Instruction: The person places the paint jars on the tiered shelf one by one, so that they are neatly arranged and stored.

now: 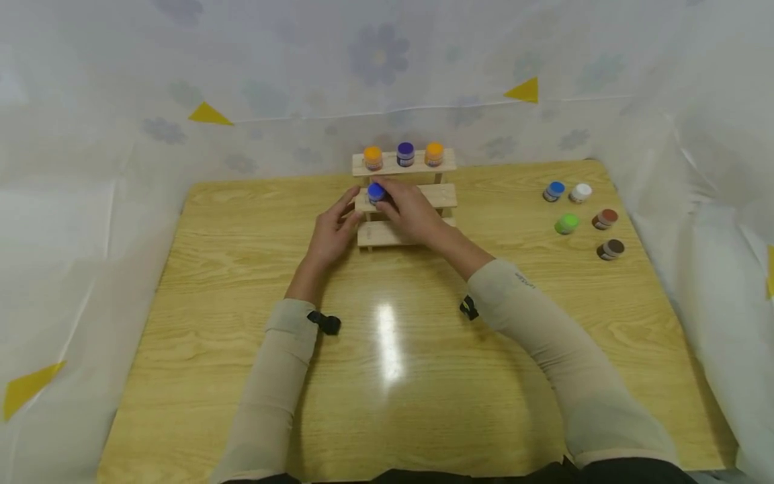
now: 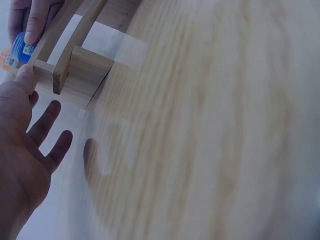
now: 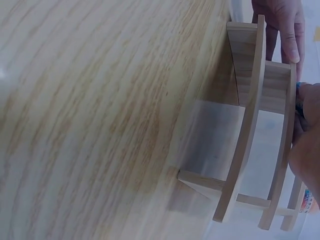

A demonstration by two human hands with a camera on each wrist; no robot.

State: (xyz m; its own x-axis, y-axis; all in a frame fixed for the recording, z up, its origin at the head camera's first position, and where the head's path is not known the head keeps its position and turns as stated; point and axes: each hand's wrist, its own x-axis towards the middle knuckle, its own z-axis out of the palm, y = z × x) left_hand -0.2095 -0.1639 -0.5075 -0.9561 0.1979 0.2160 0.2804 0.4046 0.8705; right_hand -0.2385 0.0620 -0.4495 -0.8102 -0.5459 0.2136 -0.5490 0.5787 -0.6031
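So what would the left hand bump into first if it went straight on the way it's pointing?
Probably the wooden rack: the left hand points toward its left end, and a fingertip seems to touch it, though depth is unclear.

Jars (image 1: 406, 154) on rack (image 1: 439, 196), five jars (image 1: 567, 224) right

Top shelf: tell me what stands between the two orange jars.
A purple jar stands between the orange jars, as the head view shows.

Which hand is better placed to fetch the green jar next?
Probably the right hand, after releasing the blue jar: the green jar is on that side, while the left hand is at the left end of the rack.
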